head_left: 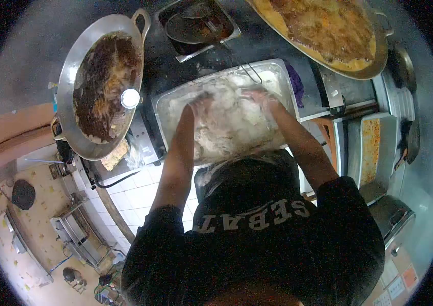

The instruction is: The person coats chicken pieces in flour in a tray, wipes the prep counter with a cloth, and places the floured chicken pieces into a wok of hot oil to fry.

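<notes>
A large metal tray (pixel 163 120) in front of my body holds a heap of white, flour-like powder (pixel 237 120) with lumpy, coated pieces in it. My left hand (pixel 202 102) is down in the powder on the tray's left side. Toward the right side, my right hand (pixel 260 97) is in the same powder, dusted white. The fingers of both hands are blurred and partly covered, so what they touch beneath the surface is hidden. A wire handle (pixel 252 74) reaches over the tray's far rim, close to my right hand.
At left stands a wide pan (pixel 66 81) of dark, bubbling oil; another large pan (pixel 379 64) of frothy oil is at upper right. Behind the tray, a strainer (pixel 183 30) rests on a rectangular container (pixel 234 34). Purple cloth (pixel 294 84) lies right of the tray.
</notes>
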`<control>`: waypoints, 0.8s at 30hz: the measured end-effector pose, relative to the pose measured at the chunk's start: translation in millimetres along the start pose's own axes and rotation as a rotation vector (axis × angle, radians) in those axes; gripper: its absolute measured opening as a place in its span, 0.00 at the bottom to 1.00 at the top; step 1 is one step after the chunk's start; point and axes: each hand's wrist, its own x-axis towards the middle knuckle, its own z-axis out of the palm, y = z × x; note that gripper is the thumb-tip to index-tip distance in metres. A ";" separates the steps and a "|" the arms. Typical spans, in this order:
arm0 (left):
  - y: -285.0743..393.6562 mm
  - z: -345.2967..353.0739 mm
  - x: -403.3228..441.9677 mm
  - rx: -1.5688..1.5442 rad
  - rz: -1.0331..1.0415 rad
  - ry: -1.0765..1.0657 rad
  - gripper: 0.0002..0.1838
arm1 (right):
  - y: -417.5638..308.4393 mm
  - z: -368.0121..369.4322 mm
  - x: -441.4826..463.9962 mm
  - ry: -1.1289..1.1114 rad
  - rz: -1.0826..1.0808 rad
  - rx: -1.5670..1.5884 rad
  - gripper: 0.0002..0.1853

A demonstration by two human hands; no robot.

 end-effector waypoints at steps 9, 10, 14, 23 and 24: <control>11.2 49.6 4.6 0.277 0.057 -0.101 0.16 | 37.0 33.1 -1.9 -0.045 0.275 0.140 0.35; -8.5 77.2 11.3 0.382 0.075 -0.052 0.16 | 28.6 43.5 -23.6 0.004 0.282 0.221 0.35; 42.5 44.8 -37.9 0.208 -0.078 -0.058 0.19 | -2.4 46.1 -77.8 0.182 -0.236 -0.098 0.34; -14.3 22.8 -147.8 0.276 0.002 0.114 0.22 | 38.7 33.6 -117.5 0.564 0.374 0.324 0.28; -8.2 25.0 -156.4 0.419 -0.093 -0.012 0.22 | 44.5 36.9 -116.7 0.456 0.348 0.241 0.28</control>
